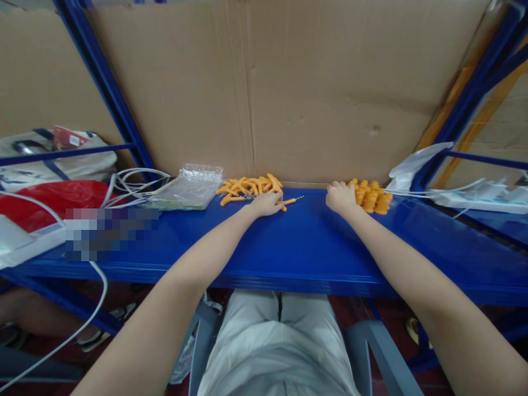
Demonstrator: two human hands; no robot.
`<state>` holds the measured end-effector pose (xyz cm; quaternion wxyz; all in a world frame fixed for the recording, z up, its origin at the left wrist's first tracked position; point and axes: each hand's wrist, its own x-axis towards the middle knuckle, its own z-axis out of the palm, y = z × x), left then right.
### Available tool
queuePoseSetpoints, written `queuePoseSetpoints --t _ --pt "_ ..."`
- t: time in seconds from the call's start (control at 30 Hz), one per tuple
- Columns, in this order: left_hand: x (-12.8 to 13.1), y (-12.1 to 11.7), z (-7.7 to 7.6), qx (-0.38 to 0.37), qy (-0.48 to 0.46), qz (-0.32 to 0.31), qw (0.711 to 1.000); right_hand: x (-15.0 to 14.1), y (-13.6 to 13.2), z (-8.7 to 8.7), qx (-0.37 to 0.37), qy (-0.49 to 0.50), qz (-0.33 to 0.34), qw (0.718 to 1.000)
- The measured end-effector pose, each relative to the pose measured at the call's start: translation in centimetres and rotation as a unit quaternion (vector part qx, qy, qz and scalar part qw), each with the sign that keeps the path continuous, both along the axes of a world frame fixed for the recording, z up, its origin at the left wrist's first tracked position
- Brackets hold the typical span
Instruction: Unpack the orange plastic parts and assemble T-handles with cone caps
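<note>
My left hand (267,204) is closed at the fingertips on an orange-handled corkscrew (290,201), whose metal spiral points right, low over the blue shelf top. Just behind and left of this hand lies a loose pile of similar orange corkscrews (243,187), some spirals showing among the handles. Farther right, my right hand (340,197) has its fingers curled in at the left edge of a tight group of orange knobbed cylinders (373,197) standing upright. What its fingers hold, if anything, is hidden behind the hand.
Bubble-wrap and clear plastic bags (187,190) lie left of the pile. White cables (127,184) and a red bag (53,201) are farther left, near a blurred-out patch. A white power strip (487,199) sits at right. Cardboard (289,93) walls the back; blue posts (107,93) frame the shelf.
</note>
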<state>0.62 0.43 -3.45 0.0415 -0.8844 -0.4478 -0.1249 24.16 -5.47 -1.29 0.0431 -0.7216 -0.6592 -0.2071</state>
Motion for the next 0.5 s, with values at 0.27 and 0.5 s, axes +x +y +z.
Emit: queuePoseSetpoints --t 0.27,0.5 --pt "0.1 -0.4 0.5 -0.007 0.044 0.001 0.999 0.9 1.7 -1.0 0.046 0.074 0.081 0.993" --pt "0.1 -0.8 0.7 -0.003 0.063 0.022 0.998 2.3 4.9 -2.9 0.089 0.211 0.281 0.932"
